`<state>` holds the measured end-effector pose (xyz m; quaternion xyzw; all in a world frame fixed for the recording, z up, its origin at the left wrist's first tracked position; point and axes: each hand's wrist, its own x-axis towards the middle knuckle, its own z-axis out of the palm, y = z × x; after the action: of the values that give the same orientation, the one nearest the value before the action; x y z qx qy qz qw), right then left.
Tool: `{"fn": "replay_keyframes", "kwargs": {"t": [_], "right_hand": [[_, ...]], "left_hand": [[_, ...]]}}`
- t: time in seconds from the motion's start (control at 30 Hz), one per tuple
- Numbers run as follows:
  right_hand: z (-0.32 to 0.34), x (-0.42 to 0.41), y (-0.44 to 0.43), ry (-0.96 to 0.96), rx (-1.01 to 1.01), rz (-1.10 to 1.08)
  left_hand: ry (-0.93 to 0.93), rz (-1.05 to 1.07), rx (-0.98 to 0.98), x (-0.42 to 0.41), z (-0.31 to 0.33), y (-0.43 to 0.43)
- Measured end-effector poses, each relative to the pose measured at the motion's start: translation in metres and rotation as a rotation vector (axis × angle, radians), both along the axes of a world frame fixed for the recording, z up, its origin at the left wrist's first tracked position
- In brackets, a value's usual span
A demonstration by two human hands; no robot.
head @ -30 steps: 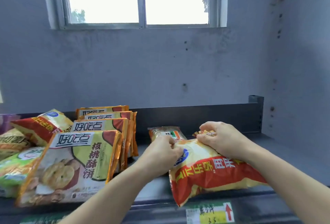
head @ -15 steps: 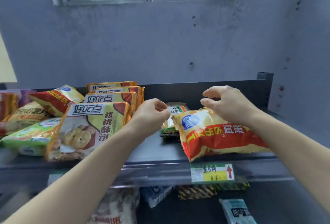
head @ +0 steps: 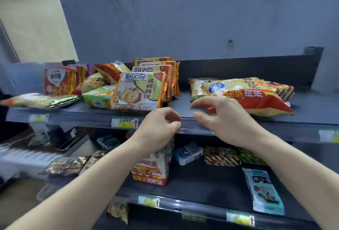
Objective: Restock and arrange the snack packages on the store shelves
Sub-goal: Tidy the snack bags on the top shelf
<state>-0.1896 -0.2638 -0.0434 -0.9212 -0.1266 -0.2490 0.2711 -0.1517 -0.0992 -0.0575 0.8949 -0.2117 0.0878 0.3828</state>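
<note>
Left hand (head: pixel 157 127): I see it raised in front of the top shelf (head: pixel 311 105), level with the front rail, just right of a price tag (head: pixel 124 122).
Left fingers (head: pixel 170 114): loosely curled, thumb and forefinger tips close together, nothing between them.
Right hand (head: pixel 225 119): beside the left hand with a small gap, in front of the lower-left corner of the red-and-yellow bag (head: pixel 256 99).
Right fingers (head: pixel 203 101): spread in a wide curve, thumb well below the forefinger. I see nothing in its grasp; I cannot tell whether the hand touches the bag behind it.
Red-and-yellow bag: lies flat on the right part of the top shelf, its long side across the shelf.
Small pack (head: pixel 198 86): at the bag's left end and partly under it.
Cookie packs (head: pixel 141 90): a row standing on edge, front to back, left of the hands; bare shelf lies between them and the bag.
Green bag (head: pixel 99 96): lies against the front cookie pack's left side.
Lower shelf (head: pixel 211 184): a red carton (head: pixel 150 171) stands under my left wrist; a light-blue pack (head: pixel 264 191) lies flat to the right.
</note>
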Motion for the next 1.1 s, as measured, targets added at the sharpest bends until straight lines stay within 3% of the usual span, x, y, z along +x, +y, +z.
{"fn": "replay_keyframes", "kwargs": {"t": [0.43,0.6,0.7,0.87,1.1], "right_hand": [[-0.036,0.01,0.098,0.211,-0.032,0.092],[-0.014,0.052,0.182,0.149,0.063,0.105],[0.002,0.088,0.234,0.164,0.165,0.09],[0.013,0.143,0.284,0.38,0.313,-0.012],[0.012,0.186,0.291,0.449,0.386,-0.24]], "left_hand": [[0.122,0.141,0.0,0.001,-0.029,0.128],[-0.072,0.271,-0.139,0.048,-0.004,0.199],[-0.107,0.326,-0.126,0.097,0.013,0.233],[0.116,0.31,-0.086,0.171,0.017,0.256],[0.478,0.229,-0.493,0.218,0.017,0.252]]}}
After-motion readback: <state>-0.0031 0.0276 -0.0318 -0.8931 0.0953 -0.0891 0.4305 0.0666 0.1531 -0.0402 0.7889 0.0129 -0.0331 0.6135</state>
